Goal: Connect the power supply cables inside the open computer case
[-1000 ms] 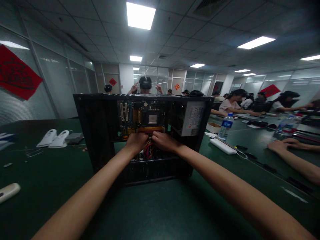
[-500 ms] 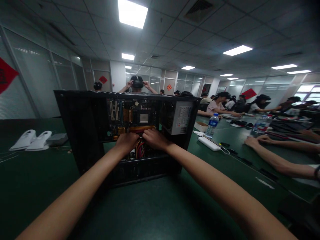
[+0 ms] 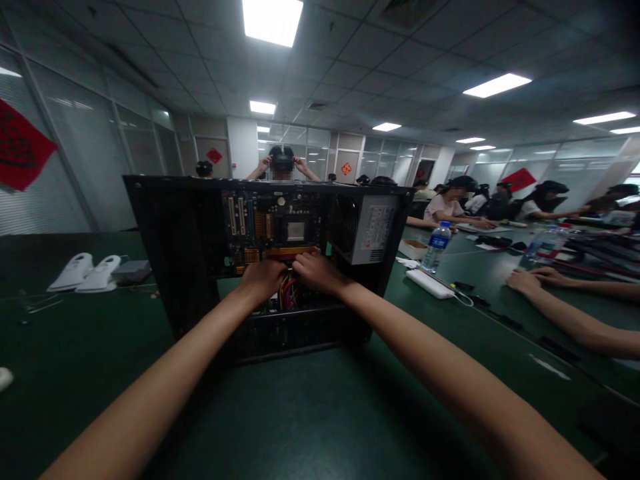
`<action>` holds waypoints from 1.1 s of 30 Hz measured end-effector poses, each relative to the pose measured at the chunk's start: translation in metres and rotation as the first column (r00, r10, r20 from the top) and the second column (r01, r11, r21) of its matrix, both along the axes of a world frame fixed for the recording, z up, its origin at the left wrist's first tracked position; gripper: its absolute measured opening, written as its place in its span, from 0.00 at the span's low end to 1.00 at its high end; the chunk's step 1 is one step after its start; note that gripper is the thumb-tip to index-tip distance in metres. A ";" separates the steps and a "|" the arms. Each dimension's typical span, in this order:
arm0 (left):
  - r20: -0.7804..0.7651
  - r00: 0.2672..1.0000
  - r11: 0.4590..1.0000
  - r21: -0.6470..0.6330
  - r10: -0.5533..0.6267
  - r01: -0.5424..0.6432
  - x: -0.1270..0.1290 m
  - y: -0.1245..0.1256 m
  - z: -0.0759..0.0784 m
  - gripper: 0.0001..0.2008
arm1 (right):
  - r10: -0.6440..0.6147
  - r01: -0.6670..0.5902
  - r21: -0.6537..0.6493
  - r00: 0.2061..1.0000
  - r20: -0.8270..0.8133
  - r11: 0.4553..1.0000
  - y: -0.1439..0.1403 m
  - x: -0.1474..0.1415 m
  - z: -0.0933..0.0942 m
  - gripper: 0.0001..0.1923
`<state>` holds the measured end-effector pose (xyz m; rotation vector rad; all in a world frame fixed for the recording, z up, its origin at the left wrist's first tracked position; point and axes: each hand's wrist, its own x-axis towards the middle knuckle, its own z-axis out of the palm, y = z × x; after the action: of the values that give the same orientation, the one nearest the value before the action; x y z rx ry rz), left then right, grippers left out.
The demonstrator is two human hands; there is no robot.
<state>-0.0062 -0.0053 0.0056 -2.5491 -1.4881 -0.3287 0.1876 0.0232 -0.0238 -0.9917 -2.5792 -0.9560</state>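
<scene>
- The bench (image 3: 290,413), dark green, runs out from the person and bears the computer case.
- Left hand (image 3: 263,279): inside the case, back of the hand toward the camera, fingers curled; how far they are parted, and what they may grip, I cannot tell.
- Right hand (image 3: 319,272): just beside the left, fingers likewise bent inward with their tips hidden; whether they have hold of anything cannot be made out.
- Computer case (image 3: 300,337): black, standing on the bench straight ahead, uncovered side facing the person.
- In its lower part, a bundle of coloured cables (image 3: 289,293) lies just below and between the hands.
- At its back, a motherboard (image 3: 277,217) with pale and orange slots and a silver square.
- Upper right inside, a power supply (image 3: 371,229) with a dark fan; its white label bears print too small to read.
- Right of the case, a white block (image 3: 430,283) and an upright clear bottle (image 3: 437,247) with blue cap and blue label, partly filled, lettering illegible.
- Behind these, a small box (image 3: 413,249), contents unclear.
- Farther off, red diamond-shaped signs (image 3: 346,169) hang on the walls, their characters blurred.
</scene>
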 end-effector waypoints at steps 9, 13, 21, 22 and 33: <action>0.035 0.999 1.000 0.017 0.021 -0.022 0.000 0.003 -0.003 0.17 | -0.006 0.006 -0.010 1.000 0.008 1.000 -0.002 -0.001 0.004 0.08; 0.042 0.998 0.999 0.026 0.036 -0.037 0.000 0.006 -0.006 0.16 | -0.009 0.009 -0.005 1.000 0.000 1.000 -0.006 -0.002 0.008 0.09; 0.092 0.996 0.999 0.029 0.017 -0.020 -0.002 0.012 -0.008 0.15 | -0.155 0.139 -0.176 0.984 -0.082 0.975 -0.012 -0.007 0.009 0.08; 0.094 0.995 0.999 0.028 0.019 -0.022 -0.002 0.011 -0.008 0.15 | -0.165 0.145 -0.192 0.981 -0.097 0.971 -0.012 -0.007 0.008 0.08; 0.083 0.996 1.000 -0.002 0.020 -0.020 -0.001 0.007 -0.005 0.15 | -0.124 0.040 -0.299 0.956 -0.266 0.953 -0.022 0.002 0.009 0.09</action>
<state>-0.0070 0.0018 0.0010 -2.5484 -1.5416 -0.4366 0.1891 0.0017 -0.0152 -1.2195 -2.4914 -0.4150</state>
